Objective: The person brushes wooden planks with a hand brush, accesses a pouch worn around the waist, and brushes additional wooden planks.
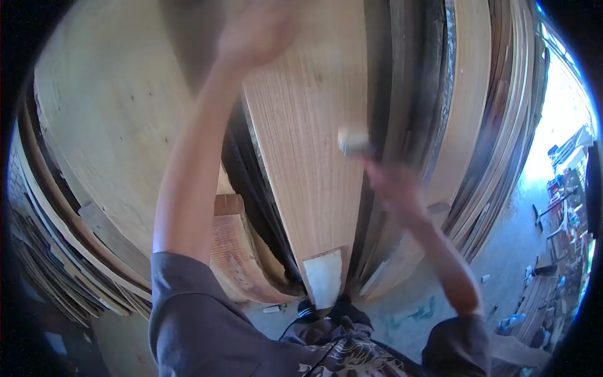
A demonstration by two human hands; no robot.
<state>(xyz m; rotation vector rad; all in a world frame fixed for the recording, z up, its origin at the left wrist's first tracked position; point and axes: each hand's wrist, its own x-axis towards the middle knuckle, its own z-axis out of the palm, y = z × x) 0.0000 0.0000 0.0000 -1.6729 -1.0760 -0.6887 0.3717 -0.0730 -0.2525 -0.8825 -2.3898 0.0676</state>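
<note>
In the head view my right hand (pixel 399 191) is closed round the handle of a paintbrush (pixel 353 139) with pale bristles, both smeared by motion. The bristles are over the right side of a long, light-brown wooden board (pixel 308 144) that stands upright before me; whether they touch it I cannot tell. My left arm reaches up, and my left hand (pixel 257 38) is near the board's upper left edge. Motion blur hides its fingers. A whitish rectangular patch (pixel 323 279) covers the board's lower end, close to my feet.
A wide pale panel (pixel 119 107) leans at the left, with a rough-edged wood slab (pixel 242 257) beside the board. More tall planks (pixel 468 94) stand at the right. Thin strips (pixel 53 276) are stacked at far left, and assorted clutter (pixel 559 239) lies along the far right.
</note>
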